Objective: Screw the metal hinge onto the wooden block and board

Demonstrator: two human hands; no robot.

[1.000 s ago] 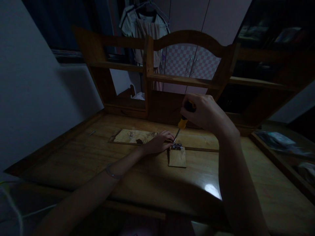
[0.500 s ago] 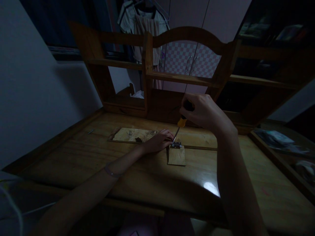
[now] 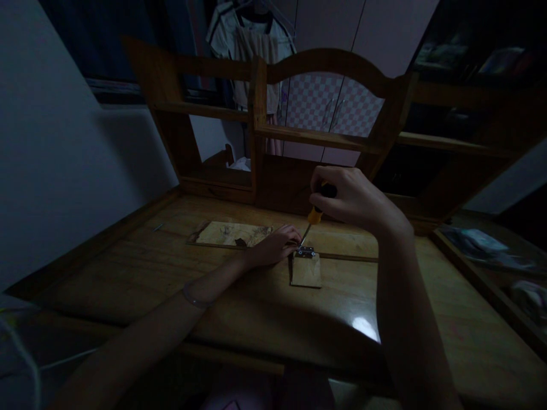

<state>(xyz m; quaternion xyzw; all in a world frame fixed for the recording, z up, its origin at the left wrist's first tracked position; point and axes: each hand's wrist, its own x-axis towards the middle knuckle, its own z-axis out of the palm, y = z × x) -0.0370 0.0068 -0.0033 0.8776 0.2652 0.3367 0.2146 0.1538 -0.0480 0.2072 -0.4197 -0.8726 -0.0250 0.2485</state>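
Observation:
My right hand [image 3: 348,199] is wrapped round the black and yellow handle of a screwdriver [image 3: 315,216]. Its shaft slants down to the left, and the tip meets the left end of a small metal hinge [image 3: 306,251]. The hinge lies where a small wooden piece [image 3: 306,272] meets a long wooden board [image 3: 346,245]. Close beside the tip, my left hand [image 3: 280,245] rests on the board, its fingers bent together against the hinge's left side. What those fingertips pinch is too small and dark to make out.
All of this lies on a wooden desk [image 3: 256,307]. A small metal object [image 3: 158,226] lies at the left. Wooden shelving [image 3: 316,136] rises along the back. On the right, a wooden tray-like compartment [image 3: 465,267] holds plastic packets. The room is dim.
The fingers of my right hand have shifted round the screwdriver handle, showing more yellow at its top. My left hand, the hinge and the boards stay in place.

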